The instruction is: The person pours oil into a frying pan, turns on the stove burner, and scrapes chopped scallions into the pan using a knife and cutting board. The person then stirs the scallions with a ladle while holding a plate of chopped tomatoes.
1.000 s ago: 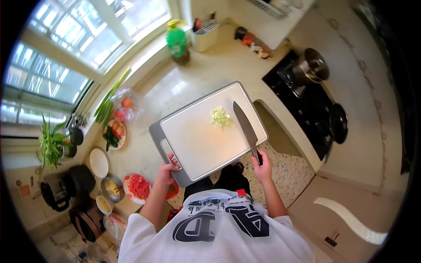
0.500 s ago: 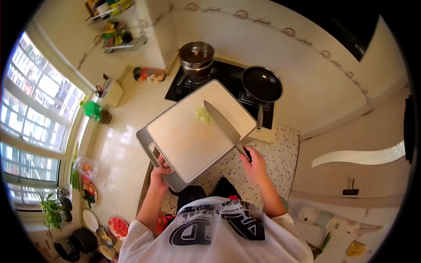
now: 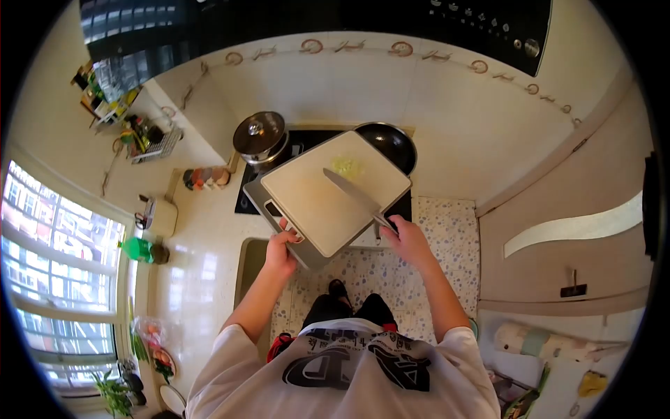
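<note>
My left hand (image 3: 281, 253) grips the cutting board (image 3: 307, 188) by its near left corner, around the handle slot. The board is pale with a grey edge and is held in the air, its far edge over the stove. Chopped pale green bits (image 3: 345, 166) lie in a small heap near its far edge. In my right hand (image 3: 406, 241) is a kitchen knife (image 3: 352, 192), held by its dark handle, the blade lying across the board just below the heap. Part of a black frying pan (image 3: 391, 145) shows behind the board's far right edge.
A lidded steel pot (image 3: 260, 137) stands on the left of the black stove (image 3: 246, 199). On the left counter are a knife holder (image 3: 159, 215) and a green bottle (image 3: 139, 249). The range hood (image 3: 314, 17) hangs above, and a sink (image 3: 251, 262) lies left of my body.
The board, with knife and chopped bits, has moved forward and its far right side now overlaps the frying pan. My view has tilted up, bringing the range hood into sight.
</note>
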Demonstrator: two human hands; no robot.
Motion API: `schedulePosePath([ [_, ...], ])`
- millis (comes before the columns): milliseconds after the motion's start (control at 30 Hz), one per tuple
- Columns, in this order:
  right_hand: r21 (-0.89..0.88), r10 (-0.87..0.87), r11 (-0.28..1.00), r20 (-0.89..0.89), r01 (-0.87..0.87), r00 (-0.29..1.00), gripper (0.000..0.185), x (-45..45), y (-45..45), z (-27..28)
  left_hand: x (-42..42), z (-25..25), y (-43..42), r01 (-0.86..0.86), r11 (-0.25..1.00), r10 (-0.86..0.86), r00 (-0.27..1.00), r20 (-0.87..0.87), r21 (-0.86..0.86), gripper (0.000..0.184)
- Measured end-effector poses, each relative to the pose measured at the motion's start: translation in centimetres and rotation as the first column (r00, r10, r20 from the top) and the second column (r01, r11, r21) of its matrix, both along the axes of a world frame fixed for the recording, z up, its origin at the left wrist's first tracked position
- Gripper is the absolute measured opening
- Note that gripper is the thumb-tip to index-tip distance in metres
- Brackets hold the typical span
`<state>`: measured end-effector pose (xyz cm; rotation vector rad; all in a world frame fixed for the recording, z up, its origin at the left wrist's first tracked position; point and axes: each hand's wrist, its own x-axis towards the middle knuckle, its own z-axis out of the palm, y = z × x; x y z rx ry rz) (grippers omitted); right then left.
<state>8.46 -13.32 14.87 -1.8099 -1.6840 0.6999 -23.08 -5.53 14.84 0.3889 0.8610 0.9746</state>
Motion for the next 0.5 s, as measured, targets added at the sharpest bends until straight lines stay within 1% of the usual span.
schedulePosePath([
  [33,-0.013,-0.004,1.0,-0.022,0.003,1.0,0.036,0.2,1.0,-0.7,0.6,0.6,0.9,0.015,1.0,-0.015,1.0,-0.009,0.008,0.075],
  [67,0.0,0.003,1.0,-0.007,-0.003,1.0,0.038,0.5,1.7,-1.4,1.0,0.7,1.5,0.029,1.0,-0.029,0.999,-0.022,0.01,0.074],
  [167,-0.099,0.006,0.995,-0.024,-0.008,1.0,0.038,0.6,3.8,-2.2,1.7,0.7,3.8,0.034,0.999,-0.034,0.999,-0.031,-0.002,0.07],
  [267,-0.147,0.003,0.989,-0.072,-0.013,0.997,0.037,1.1,5.3,-2.6,2.6,1.2,5.3,0.029,1.0,-0.029,0.998,-0.061,-0.002,0.069],
  [367,-0.136,0.015,0.99,-0.06,-0.023,0.998,0.036,1.6,6.8,-2.5,2.9,1.2,6.4,0.036,0.999,-0.037,0.995,-0.088,-0.014,0.069],
  [400,-0.075,0.026,0.997,-0.069,-0.031,0.997,0.036,1.8,7.4,-3.0,3.3,1.5,6.4,0.016,1.0,-0.019,0.994,-0.104,-0.026,0.07],
  [500,-0.131,0.031,0.991,-0.069,-0.04,0.997,0.036,2.8,8.3,-3.6,4.1,2.3,6.3,0.006,1.0,-0.009,0.992,-0.129,-0.024,0.071],
])
